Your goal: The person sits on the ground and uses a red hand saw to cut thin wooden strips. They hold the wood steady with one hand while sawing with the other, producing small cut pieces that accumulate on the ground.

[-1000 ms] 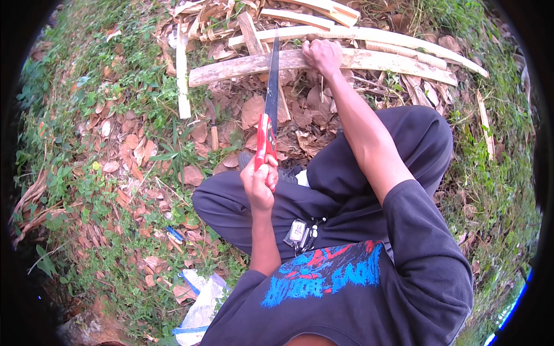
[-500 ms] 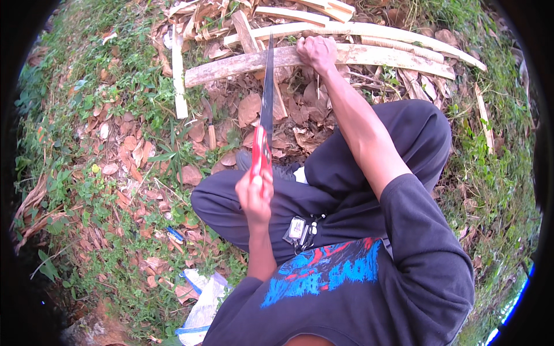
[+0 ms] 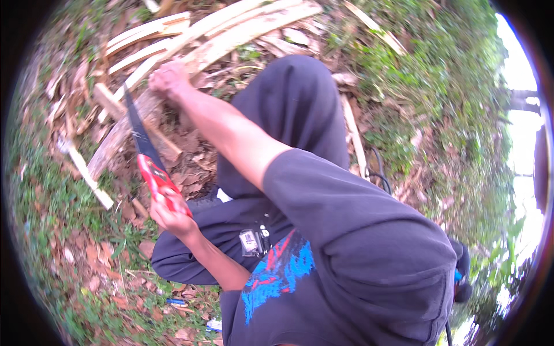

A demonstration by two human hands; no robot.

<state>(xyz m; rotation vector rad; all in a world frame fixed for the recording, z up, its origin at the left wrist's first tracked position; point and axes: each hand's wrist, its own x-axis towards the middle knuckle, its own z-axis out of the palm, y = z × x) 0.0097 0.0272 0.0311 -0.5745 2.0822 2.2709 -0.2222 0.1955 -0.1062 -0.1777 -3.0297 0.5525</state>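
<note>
The long wooden strip (image 3: pixel 151 107) lies ahead of both hands, its long axis slanting from the near left toward the far right, with other pale lengths (image 3: pixel 137 56) just beyond it. The red-handled saw (image 3: pixel 145 144) points forward and slightly left, its blade running roughly crosswise over the strip's nearer, left-hand part; whether the teeth touch wood I cannot tell. A shorter crosspiece (image 3: pixel 167 149) angles across beside the blade. The right hand (image 3: pixel 169 78) is the nearer to the strip, on it just right of the blade, fingers folded down over the wood, the thumb lost in blur. The left hand (image 3: pixel 170 214), lower and well apart from the strip, is closed around the saw's handle.
</note>
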